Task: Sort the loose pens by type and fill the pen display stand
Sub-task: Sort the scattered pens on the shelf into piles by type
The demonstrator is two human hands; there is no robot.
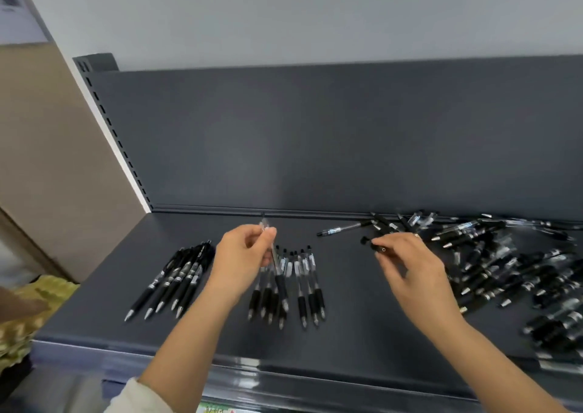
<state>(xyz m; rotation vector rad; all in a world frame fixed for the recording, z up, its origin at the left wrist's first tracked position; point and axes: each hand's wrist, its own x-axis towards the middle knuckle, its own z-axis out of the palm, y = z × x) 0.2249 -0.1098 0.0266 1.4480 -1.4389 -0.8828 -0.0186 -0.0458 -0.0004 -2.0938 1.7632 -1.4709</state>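
Where the pens lie: a dark grey shelf (347,334) with an upright back panel (315,144); no display stand is in view.
Loose heap (504,270): the biggest mass of pens, unsorted and criss-crossed, well to the right of the middle row (310,289) and running to the picture's edge.
Right hand (410,270): between the middle row and the loose heap, fingertips pinching a black pen (375,246) near one end. The rest of that pen is hidden.
Left hand (243,255): over the left end of the middle row, fingers curled round a clear-barrelled pen (264,226), its top poking out above them.
Left row (176,280): dark-bodied pens side by side, just left of the middle row, tips toward the front edge.
Middle row: clear-bodied pens with black grips, tips also toward the front.
Lone pen (344,229): alone beyond the middle row, to its right, near the back panel.
Handling: these look light, stiff and smooth, so likely to roll on the hard shelf. The rubbery grip section should give the surest hold, and a mid-barrel pinch the best balance. Each is best laid parallel against its neighbours.
Progress: sorting seems well short of done, judging by the heap.
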